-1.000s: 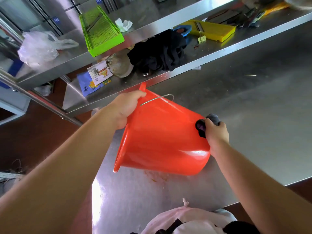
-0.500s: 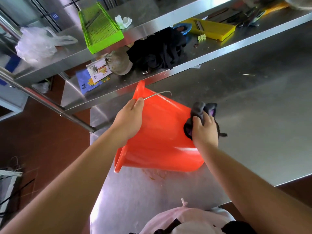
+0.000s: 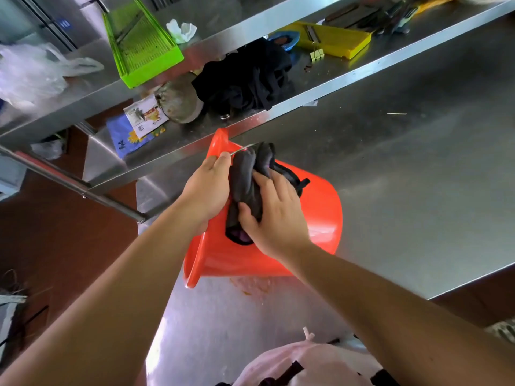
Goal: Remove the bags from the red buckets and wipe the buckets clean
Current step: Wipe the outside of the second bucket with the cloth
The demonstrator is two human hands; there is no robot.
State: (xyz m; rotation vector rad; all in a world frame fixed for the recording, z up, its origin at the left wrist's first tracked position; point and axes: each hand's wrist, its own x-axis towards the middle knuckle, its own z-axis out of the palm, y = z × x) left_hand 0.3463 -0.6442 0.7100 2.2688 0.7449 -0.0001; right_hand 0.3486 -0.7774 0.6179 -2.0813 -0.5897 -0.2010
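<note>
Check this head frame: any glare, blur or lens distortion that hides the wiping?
Head view: wide-angle bending curves the shelf edge; glare streaks the steel table and red bucket; hands and dark cloth stay fairly sharp, wiping readable.

A green tray and clear plastic bag sit on the upper shelf; a yellow slicer lies on the lower one.

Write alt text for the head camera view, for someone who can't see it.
A person's right hand presses a dark cloth against the side of a red bucket tipped on its side on a steel table, while the left hand grips the bucket's rim. A shelf behind holds green and yellow slicers.
</note>
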